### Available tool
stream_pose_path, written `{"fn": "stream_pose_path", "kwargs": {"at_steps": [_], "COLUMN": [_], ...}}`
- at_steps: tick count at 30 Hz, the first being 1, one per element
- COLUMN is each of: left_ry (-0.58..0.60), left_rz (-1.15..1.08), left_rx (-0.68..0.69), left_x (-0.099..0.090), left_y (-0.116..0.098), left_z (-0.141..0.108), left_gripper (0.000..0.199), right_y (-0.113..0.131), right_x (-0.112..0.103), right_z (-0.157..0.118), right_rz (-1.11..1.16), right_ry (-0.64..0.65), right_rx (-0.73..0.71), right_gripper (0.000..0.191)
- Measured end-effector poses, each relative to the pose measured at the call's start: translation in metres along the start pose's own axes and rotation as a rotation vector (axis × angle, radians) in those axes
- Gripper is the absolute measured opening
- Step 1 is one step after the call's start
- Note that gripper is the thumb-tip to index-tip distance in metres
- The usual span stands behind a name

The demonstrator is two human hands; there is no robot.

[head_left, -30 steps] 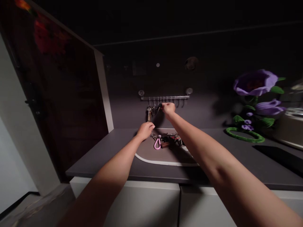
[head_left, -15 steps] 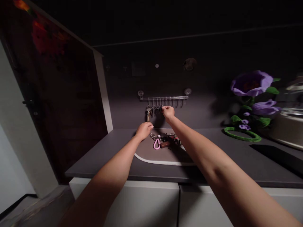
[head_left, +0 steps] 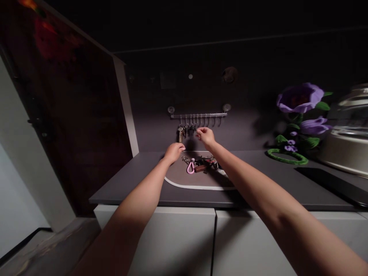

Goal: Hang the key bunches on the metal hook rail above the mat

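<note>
Metal keys (head_left: 191, 129), hung at ten o'clock of right hand (head_left: 206, 138), risked being dislodged if brushed; grip of right hand, left hand (head_left: 174, 152) could not be told.

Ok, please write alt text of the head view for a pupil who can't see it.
The right hand is raised beside keys hanging from a clear wall rack, with the left hand lower. On a white-rimmed mat below lie a pink loop and other small items.

Dim; far wall (head_left: 253, 76) nearly black up top. Diagonal shadow on near cabinet fronts (head_left: 175, 237). Wide-angle stretches my forearms (head_left: 253, 184) toward the edges. Hanging keys (head_left: 192, 129) look soft.
</note>
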State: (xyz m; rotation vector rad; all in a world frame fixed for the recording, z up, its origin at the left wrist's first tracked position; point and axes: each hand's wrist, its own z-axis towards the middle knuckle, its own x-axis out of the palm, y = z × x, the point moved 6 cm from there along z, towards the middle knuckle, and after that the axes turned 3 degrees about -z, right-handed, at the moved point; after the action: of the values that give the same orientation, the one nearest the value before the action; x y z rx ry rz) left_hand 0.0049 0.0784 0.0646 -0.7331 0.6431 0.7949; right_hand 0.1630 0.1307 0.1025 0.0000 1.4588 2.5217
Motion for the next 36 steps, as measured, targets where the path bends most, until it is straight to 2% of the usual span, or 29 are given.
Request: {"fn": "stream_pose_path", "kwargs": {"at_steps": [2, 4, 10, 12, 16, 21, 29, 36], "left_ry": [0.027, 0.063, 0.181, 0.214, 0.282, 0.301, 0.283, 0.259], "left_rz": [0.011, 0.027, 0.079, 0.093, 0.098, 0.114, 0.139, 0.164], "left_rx": [0.028, 0.052, 0.036, 0.039, 0.057, 0.099, 0.139, 0.145], "left_x": [0.001, 0.003, 0.013, 0.017, 0.023, 0.027, 0.034, 0.031], "left_y": [-0.001, -0.002, 0.006, 0.009, 0.013, 0.017, 0.027, 0.024], "left_z": [0.0, -0.001, -0.005, -0.006, -0.007, -0.008, -0.008, -0.008], "left_gripper": [0.02, 0.019, 0.022, 0.026, 0.026, 0.021, 0.016, 0.015], "right_y": [0.001, 0.002, -0.003, -0.005, -0.01, -0.02, -0.026, -0.024], "right_x": [0.002, 0.003, 0.002, 0.004, 0.008, 0.014, 0.02, 0.024], "right_z": [-0.016, -0.031, -0.065, -0.07, -0.072, -0.068, -0.065, -0.066], "right_rz": [0.046, 0.003, -0.502, -0.607, -0.709, -0.77, -0.803, -0.831], "right_ry": [0.078, 0.149, 0.303, 0.366, 0.455, 0.501, 0.546, 0.569], "right_rx": [0.042, 0.014, -0.269, -0.318, -0.341, -0.328, -0.351, -0.391], "right_gripper": [0.01, 0.009, 0.011, 0.013, 0.013, 0.012, 0.011, 0.012]}}
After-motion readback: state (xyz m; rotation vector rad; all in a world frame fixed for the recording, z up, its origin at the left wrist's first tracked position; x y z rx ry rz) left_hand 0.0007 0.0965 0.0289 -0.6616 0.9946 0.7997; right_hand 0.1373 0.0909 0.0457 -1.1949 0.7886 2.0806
